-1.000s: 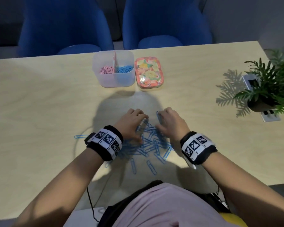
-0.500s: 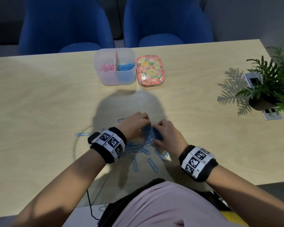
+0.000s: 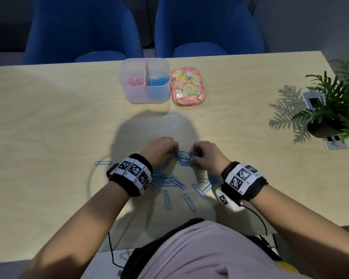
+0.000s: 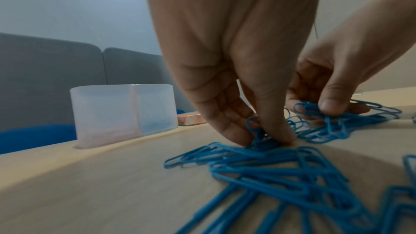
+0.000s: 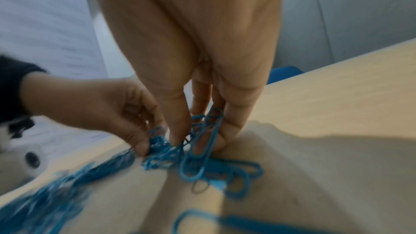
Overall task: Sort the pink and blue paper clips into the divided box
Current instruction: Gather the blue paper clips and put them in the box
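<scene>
A heap of blue paper clips [image 3: 169,181] lies on the wooden table close to my body. My left hand [image 3: 165,151] and right hand [image 3: 199,153] face each other over its far side, fingers curled, each pinching a bunch of blue clips [image 3: 182,156] between them. The left wrist view shows my left hand [image 4: 268,138] squeezing blue clips [image 4: 258,156] against the table. In the right wrist view my right hand [image 5: 198,140] grips a long blue clip [image 5: 203,149]. The translucent divided box [image 3: 145,97] stands farther back, pink clips [image 3: 135,81] in its left half, blue clips [image 3: 158,81] in its right.
A flowered tin [image 3: 187,86] sits right beside the box. A potted plant [image 3: 330,109] and a white socket plate [image 3: 335,141] stand at the right edge. One stray blue clip [image 3: 103,163] lies left of my left wrist. Two blue chairs [image 3: 208,27] stand behind the table.
My two hands have drawn together over the heap, raked clips inward and curled their fingers onto a bunch that now sits between them.
</scene>
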Action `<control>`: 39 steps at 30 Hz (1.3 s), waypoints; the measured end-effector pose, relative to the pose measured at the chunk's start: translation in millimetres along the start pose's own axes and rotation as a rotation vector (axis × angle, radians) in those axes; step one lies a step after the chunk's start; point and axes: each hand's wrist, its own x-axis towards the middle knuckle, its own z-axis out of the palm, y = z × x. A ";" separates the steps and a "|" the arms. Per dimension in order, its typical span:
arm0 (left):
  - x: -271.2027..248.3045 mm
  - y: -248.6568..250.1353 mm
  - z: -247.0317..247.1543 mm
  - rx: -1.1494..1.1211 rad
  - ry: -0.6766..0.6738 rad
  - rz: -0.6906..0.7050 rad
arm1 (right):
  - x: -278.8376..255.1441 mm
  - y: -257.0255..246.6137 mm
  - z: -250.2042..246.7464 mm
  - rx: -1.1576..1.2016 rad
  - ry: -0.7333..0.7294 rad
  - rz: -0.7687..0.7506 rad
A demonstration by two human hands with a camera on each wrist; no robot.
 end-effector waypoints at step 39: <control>104.3 -52.4 -140.6 -0.104 0.388 -0.376 | 25.4 22.6 -49.7 0.706 0.195 0.264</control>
